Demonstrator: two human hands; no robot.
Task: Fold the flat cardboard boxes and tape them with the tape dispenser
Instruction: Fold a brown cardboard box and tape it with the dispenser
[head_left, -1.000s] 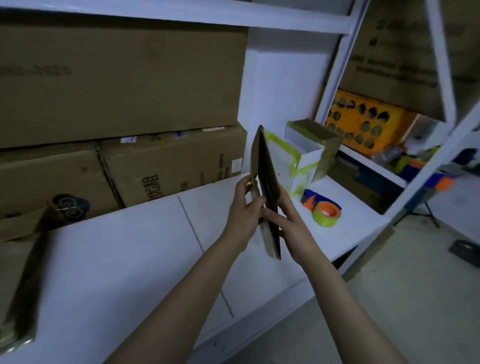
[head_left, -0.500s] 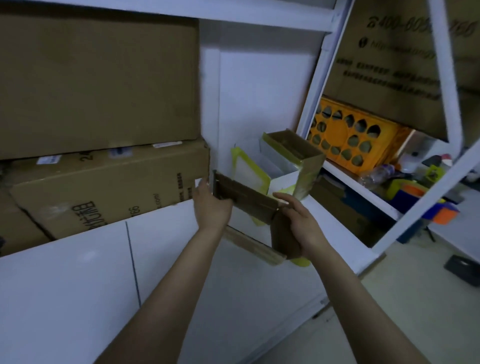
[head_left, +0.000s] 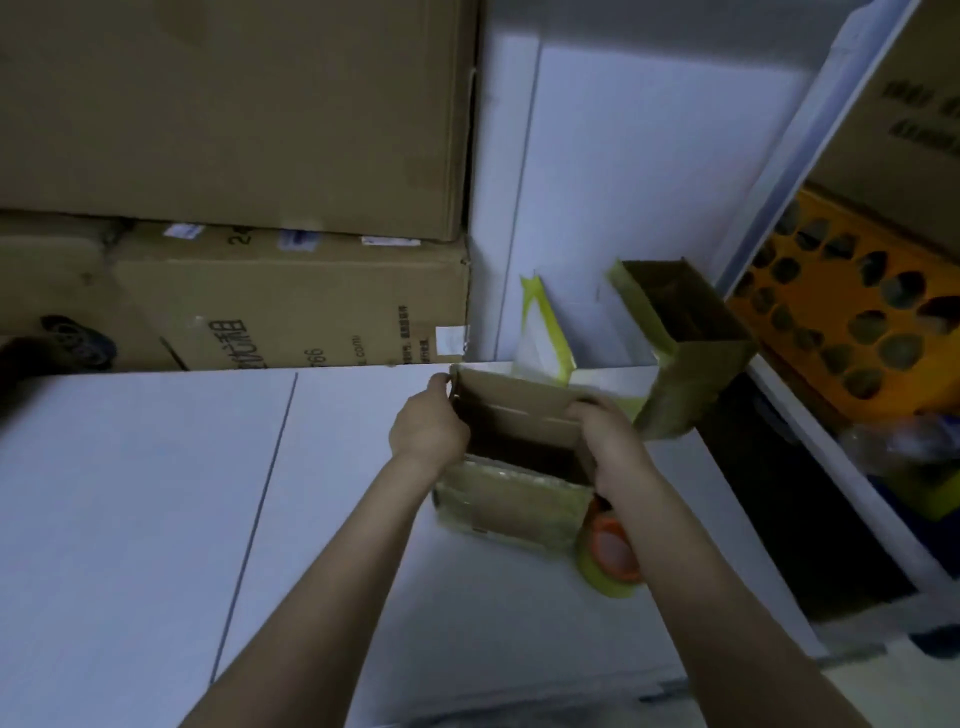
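A small brown cardboard box (head_left: 511, 499) stands opened up on the white shelf (head_left: 156, 519), its open top facing me and its front wall glossy with tape. My left hand (head_left: 428, 428) grips the box's left wall near the far flap. My right hand (head_left: 613, 441) grips its right wall. A roll of yellow tape on an orange dispenser core (head_left: 610, 558) lies just right of the box, partly under my right forearm. The rest of the dispenser is hidden.
Large brown cartons (head_left: 234, 130) are stacked at the back left. A white box with yellow tape (head_left: 545, 338) and an open brown box (head_left: 685, 353) stand behind. An orange crate (head_left: 857, 317) sits on the right-hand rack. A dark object (head_left: 72, 343) lies at far left.
The flat cardboard has been opened from an edge-on sheet into a box and set down on the shelf. Both hands shifted to its side walls, and my view tilted downward.
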